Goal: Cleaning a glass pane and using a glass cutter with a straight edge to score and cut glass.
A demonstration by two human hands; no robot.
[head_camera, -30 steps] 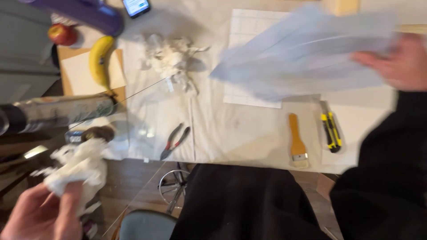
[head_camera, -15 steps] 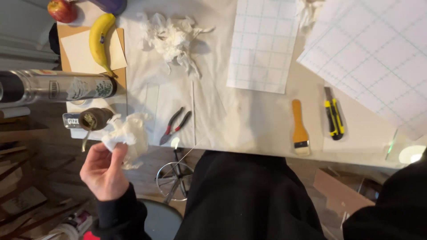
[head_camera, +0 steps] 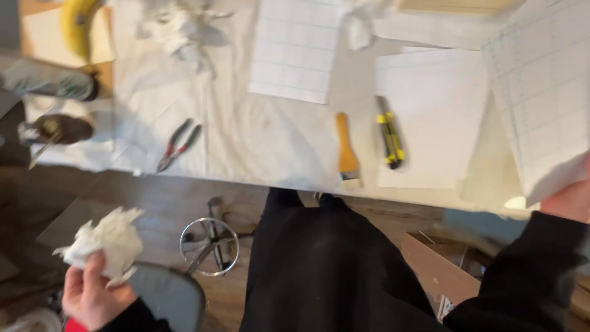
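Note:
My left hand (head_camera: 92, 295) is low at the bottom left, off the table over the floor, closed around a crumpled wad of white paper (head_camera: 106, 238). My right hand (head_camera: 568, 198) shows at the right edge, gripping the corner of a large white gridded sheet (head_camera: 541, 92) that lies over the table's right side. Most of that hand is hidden by the sheet and my black sleeve.
On the white-covered table (head_camera: 270, 141) lie red-handled pliers (head_camera: 178, 144), a wooden-handled scraper (head_camera: 347, 150), a yellow-and-black utility knife (head_camera: 390, 138), another gridded sheet (head_camera: 298, 46), crumpled paper (head_camera: 178, 27), a banana (head_camera: 77, 24). A stool base (head_camera: 209, 246) and cardboard box (head_camera: 439, 270) are on the floor.
The view shifted right and down. My left hand with the wad dropped lower and farther from the table edge. The gridded sheet now lies on the table's right side with my right hand at its corner.

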